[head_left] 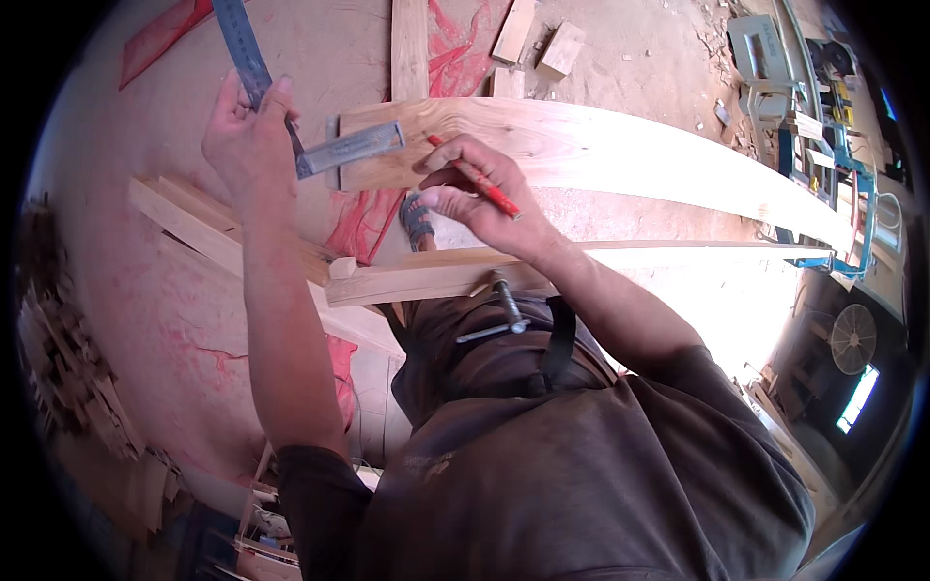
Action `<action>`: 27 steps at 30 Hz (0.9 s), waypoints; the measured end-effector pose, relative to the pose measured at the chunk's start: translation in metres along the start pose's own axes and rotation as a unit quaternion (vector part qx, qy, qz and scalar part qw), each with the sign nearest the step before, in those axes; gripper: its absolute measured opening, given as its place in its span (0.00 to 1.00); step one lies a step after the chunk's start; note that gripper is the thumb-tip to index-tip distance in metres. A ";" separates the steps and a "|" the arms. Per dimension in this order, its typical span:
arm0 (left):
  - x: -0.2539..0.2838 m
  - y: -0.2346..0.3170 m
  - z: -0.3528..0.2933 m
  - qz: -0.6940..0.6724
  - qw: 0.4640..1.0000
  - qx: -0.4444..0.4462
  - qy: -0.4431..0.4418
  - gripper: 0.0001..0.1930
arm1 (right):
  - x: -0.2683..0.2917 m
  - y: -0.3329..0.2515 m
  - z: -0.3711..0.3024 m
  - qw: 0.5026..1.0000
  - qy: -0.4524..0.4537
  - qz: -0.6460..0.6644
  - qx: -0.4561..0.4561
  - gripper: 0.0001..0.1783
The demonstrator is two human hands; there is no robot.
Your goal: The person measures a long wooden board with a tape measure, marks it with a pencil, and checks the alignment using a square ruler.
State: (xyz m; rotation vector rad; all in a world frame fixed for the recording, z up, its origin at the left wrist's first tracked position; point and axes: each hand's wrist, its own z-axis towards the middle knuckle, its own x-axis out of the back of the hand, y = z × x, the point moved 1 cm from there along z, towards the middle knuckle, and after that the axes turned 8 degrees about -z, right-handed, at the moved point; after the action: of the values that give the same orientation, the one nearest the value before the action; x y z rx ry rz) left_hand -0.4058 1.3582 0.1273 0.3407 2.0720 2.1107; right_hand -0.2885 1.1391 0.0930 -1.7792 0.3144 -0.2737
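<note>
My left hand (250,126) is closed round the long metal blade of a try square (351,148). The square's thick grey stock points right, over the left end of a wide wooden board (542,140). Between the thumb and fingers of my right hand (481,198) is a red pencil (473,175), its upper end near the board's surface. I cannot tell whether the pencil touches the wood. In front of my body runs a second, narrower wooden beam (426,275), with a metal clamp (506,308) on its near side.
Wood blocks (560,50) and a plank (410,48) lie on the floor beyond the board. More timber (189,218) lies at the left, and a scrap pile (73,329) fills the far left. Machinery with blue parts (857,194) and a round fan (853,339) stand at the right.
</note>
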 end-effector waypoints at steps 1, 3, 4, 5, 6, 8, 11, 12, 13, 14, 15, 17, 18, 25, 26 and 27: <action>-0.015 0.005 -0.021 -0.014 1.000 0.015 -0.007 0.07 | 0.000 0.007 -0.005 0.999 -0.015 0.041 -0.014 0.09; -0.034 -0.005 -0.051 0.009 1.000 0.015 0.020 0.07 | 0.019 0.011 -0.021 0.998 -0.012 0.056 -0.031 0.08; -0.041 -0.011 -0.064 -0.017 0.999 0.037 0.030 0.08 | 0.031 0.006 -0.033 0.999 0.005 0.036 -0.035 0.09; -0.048 -0.014 -0.076 -0.041 0.997 0.058 0.041 0.09 | 0.045 0.012 -0.042 0.997 0.049 -0.037 0.043 0.10; -0.060 -0.011 -0.086 -0.007 0.998 0.049 0.038 0.11 | 0.058 0.019 -0.049 0.982 0.093 -0.112 0.119 0.12; -0.079 -0.005 -0.108 0.047 0.997 0.042 0.044 0.15 | 0.082 0.019 -0.066 0.953 0.167 -0.176 0.181 0.14; -0.069 -0.005 -0.117 0.074 0.993 0.086 -0.018 0.20 | 0.104 0.012 -0.078 0.942 0.124 -0.184 0.252 0.13; -0.065 -0.004 -0.118 0.056 0.994 0.085 -0.027 0.22 | 0.114 0.006 -0.083 0.933 0.120 -0.203 0.272 0.12; -0.068 -0.004 -0.118 0.036 0.995 0.080 -0.038 0.23 | 0.121 0.004 -0.084 0.950 0.095 -0.181 0.238 0.13; -0.073 0.001 -0.122 0.042 0.995 0.079 -0.044 0.24 | 0.123 0.005 -0.084 0.965 0.067 -0.155 0.200 0.15; -0.078 0.003 -0.126 0.048 0.994 0.084 -0.057 0.24 | 0.123 0.009 -0.086 0.962 0.081 -0.164 0.204 0.13; -0.073 0.000 -0.121 0.035 0.989 0.078 -0.125 0.26 | 0.119 0.023 -0.078 0.953 0.089 -0.156 0.244 0.13; -0.071 0.008 -0.121 0.047 0.989 0.074 -0.118 0.27 | 0.111 0.027 -0.073 0.948 0.083 -0.141 0.274 0.13; -0.088 0.060 -0.145 0.214 0.976 -0.039 -0.015 0.22 | 0.073 0.028 -0.043 0.943 0.056 -0.085 0.317 0.16; -0.086 0.055 -0.145 0.235 0.971 -0.041 -0.008 0.22 | 0.071 0.029 -0.041 0.945 0.058 -0.083 0.311 0.17; -0.082 0.042 -0.135 0.189 0.981 0.003 -0.041 0.24 | 0.065 0.031 -0.039 0.948 0.052 -0.081 0.302 0.17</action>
State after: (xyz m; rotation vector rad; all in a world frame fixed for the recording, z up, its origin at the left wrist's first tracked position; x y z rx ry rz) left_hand -0.3621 1.2048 0.1638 0.8687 2.0996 2.2404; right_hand -0.2433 1.0741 0.0728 -1.1843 0.1348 -0.5216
